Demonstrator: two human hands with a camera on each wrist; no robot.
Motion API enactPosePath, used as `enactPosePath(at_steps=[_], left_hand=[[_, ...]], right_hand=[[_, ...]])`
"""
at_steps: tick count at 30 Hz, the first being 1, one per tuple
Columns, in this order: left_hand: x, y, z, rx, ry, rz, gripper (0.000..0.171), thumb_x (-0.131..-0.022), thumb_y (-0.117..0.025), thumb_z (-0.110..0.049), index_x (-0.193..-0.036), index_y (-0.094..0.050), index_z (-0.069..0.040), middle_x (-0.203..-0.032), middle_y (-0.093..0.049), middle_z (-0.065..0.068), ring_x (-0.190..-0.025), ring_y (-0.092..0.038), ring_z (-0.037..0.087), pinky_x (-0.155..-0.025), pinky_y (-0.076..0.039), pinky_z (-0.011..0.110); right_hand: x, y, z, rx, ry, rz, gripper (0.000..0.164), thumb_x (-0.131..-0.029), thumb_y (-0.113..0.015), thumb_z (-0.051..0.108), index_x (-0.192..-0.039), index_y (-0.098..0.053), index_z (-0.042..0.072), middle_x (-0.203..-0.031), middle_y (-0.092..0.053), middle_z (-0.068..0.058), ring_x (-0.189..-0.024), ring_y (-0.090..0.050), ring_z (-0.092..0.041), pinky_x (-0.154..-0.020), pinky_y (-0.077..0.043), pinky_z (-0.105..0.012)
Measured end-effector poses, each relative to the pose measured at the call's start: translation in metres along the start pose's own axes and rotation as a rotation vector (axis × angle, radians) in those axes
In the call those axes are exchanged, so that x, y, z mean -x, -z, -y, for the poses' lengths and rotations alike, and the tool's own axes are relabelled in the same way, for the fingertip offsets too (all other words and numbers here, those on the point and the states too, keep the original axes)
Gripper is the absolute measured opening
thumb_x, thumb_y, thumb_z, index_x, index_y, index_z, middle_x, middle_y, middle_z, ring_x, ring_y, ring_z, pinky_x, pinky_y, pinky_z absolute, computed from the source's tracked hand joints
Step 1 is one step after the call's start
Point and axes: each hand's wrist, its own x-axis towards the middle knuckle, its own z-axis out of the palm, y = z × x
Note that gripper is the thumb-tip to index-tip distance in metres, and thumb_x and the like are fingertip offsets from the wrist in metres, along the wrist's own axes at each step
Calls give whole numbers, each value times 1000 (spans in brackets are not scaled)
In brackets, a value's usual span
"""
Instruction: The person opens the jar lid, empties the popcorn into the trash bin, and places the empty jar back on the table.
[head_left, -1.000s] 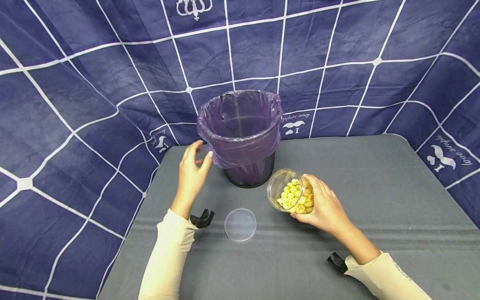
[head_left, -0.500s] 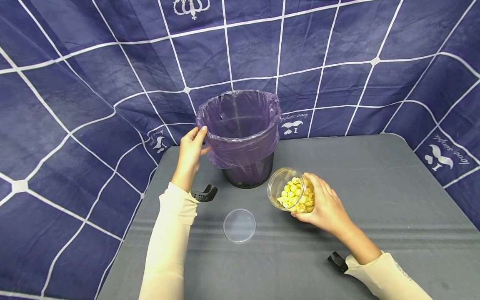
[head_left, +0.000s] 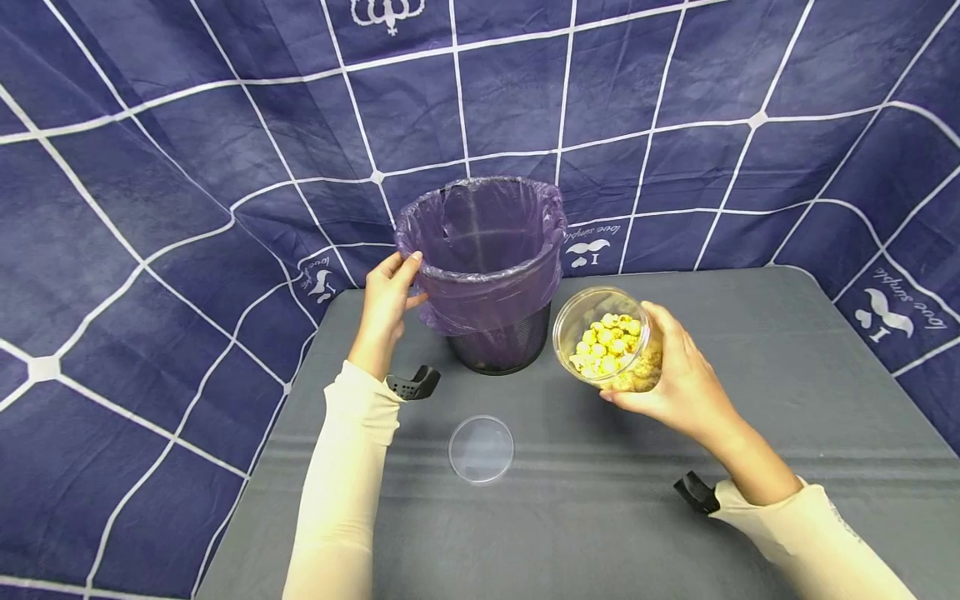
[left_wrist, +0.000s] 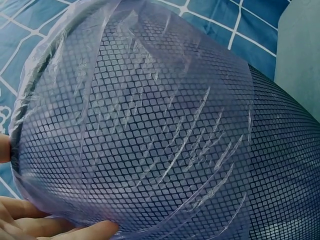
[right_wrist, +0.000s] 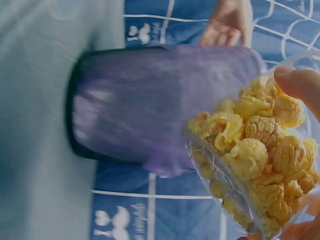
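A black mesh trash can stands upright on the table, a thin purple bag folded over its rim. My left hand grips the can's near left rim through the bag, thumb at the edge and fingers against the outer side. In my right hand is a clear plastic jar, lifted and tilted with its mouth towards the can. Yellow popcorn fills much of it and also shows through the wall in the right wrist view. A round clear lid lies flat between the arms.
Grey cloth covers the table. A blue curtain with white lines hangs behind and at both sides, close behind the trash can. Black straps sit at both wrists.
My left hand has moved up to the trash can's rim and taken hold of it. The right hand has lifted the popcorn jar up and slightly to the right.
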Motion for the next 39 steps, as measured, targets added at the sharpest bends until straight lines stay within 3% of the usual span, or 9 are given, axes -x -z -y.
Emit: enactPosePath(at_steps=[9,14,18,24,31,39], left_hand=[[1,2,3,7,-3,6,45,-90,-54,-20,-127,-45,5,-123,-48,20,-109,-46,24,-79,-46,49],[0,3,4,6,4,13,48,-89,-56,-21,-128,-43,4,-127,-46,20,-114,-45,23,-79,-46,47],[0,4,5,12,8,4,49,-89,-57,-20,-128,-42,5,-127,-46,19,-115,-45,23,-78,-47,47],[0,7,4,16,-8,0,48,-89,-56,-20,-127,-43,5,-127,-47,20,-113,-46,22,-78,-46,49],[0,5,2,11,0,4,49,-89,-56,-20,-129,-41,5,-128,-47,17,-116,-45,20,-79,-45,49],[-1,3,2,-3,-1,-1,49,-89,-56,-21,-129,-42,4,-128,-47,16,-116,-45,20,-80,-45,49]], right_hand=[[-49,37,20,-68,120,-51,111,-43,-87,17,-136,-26,10,-124,-43,-16,-107,-43,-30,-90,-34,-38],[-80,50,33,-24,166,-85,110,-45,-87,17,-135,-25,9,-127,-40,-17,-109,-41,-33,-93,-33,-42],[-104,53,41,9,154,-68,109,-48,-87,20,-136,-23,12,-126,-40,-19,-111,-40,-31,-93,-32,-46],[-146,50,52,75,131,-17,108,-52,-85,28,-138,-21,15,-128,-40,-18,-116,-38,-32,-95,-31,-49],[-206,42,63,305,124,145,107,-60,-79,42,-140,-11,19,-139,-29,-14,-123,-30,-39,-92,-28,-59],[-240,31,69,525,200,291,108,-64,-76,44,-142,-6,16,-143,-20,-17,-125,-22,-42,-90,-26,-62]])
